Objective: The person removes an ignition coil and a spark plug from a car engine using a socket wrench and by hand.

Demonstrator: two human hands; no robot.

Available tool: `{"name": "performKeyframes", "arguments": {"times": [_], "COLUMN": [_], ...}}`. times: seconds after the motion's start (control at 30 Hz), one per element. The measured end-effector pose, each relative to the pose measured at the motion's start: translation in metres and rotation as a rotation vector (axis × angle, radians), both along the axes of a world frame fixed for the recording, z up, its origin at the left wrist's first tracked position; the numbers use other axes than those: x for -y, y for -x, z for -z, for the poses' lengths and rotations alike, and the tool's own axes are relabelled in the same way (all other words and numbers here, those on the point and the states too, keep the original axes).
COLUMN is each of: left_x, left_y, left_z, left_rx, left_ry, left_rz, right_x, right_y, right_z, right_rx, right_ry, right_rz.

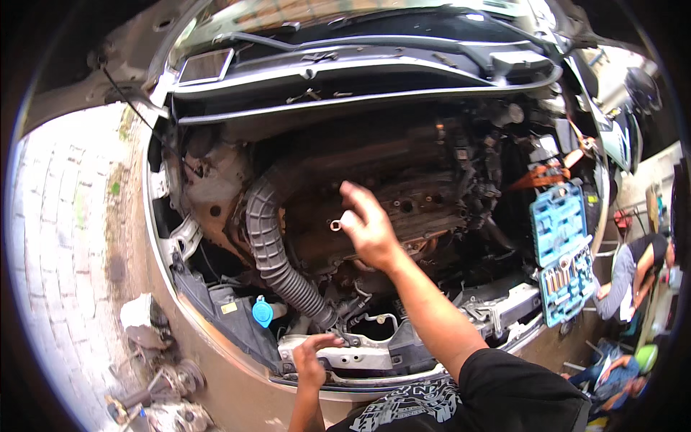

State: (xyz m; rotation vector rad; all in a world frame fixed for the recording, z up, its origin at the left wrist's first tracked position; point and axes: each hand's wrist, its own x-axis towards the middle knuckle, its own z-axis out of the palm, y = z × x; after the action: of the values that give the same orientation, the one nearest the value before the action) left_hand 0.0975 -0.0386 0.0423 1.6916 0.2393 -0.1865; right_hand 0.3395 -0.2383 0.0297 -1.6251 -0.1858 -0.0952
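My right hand (371, 234) reaches over the dark, grimy engine (403, 165) in the car's bay. One finger stretches forward, blurred a little. At its thumb shows a small ring-shaped metal piece (335, 225), apparently pinched; what kind of part it is I cannot tell. My left hand (309, 361) hovers near the pale front crossmember (363, 358), fingers loosely extended and nothing visible in it. A ribbed grey air hose (264, 234) curves down the left side of the engine to the front.
A blue socket case (560, 223) lies unfolded on the right side. Loose tools (309, 94) and a tablet-like flat panel (206, 67) rest below the windshield. A blue reservoir cap (263, 311) sits front left. Greasy parts (165, 378) lie on the ground; people (633, 277) sit at right.
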Motion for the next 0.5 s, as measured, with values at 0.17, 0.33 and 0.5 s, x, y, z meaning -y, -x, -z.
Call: {"name": "performKeyframes", "arguments": {"times": [0.17, 0.33, 0.5], "left_x": [-0.018, -0.019, -0.046], "left_y": [0.074, 0.125, 0.159], "left_z": [-0.013, -0.023, -0.001], "left_rx": [-0.043, -0.024, 0.012], "left_ry": [0.097, -0.019, -0.097], "left_rz": [-0.134, -0.038, -0.137], "right_x": [-0.038, -0.020, -0.012], "right_y": [0.010, -0.018, 0.016], "right_z": [0.014, 0.009, -0.100], "right_rx": [-0.161, -0.003, 0.339], "right_ry": [0.611, 0.656, 0.476], "right_rz": [-0.062, 0.074, 0.066]}}
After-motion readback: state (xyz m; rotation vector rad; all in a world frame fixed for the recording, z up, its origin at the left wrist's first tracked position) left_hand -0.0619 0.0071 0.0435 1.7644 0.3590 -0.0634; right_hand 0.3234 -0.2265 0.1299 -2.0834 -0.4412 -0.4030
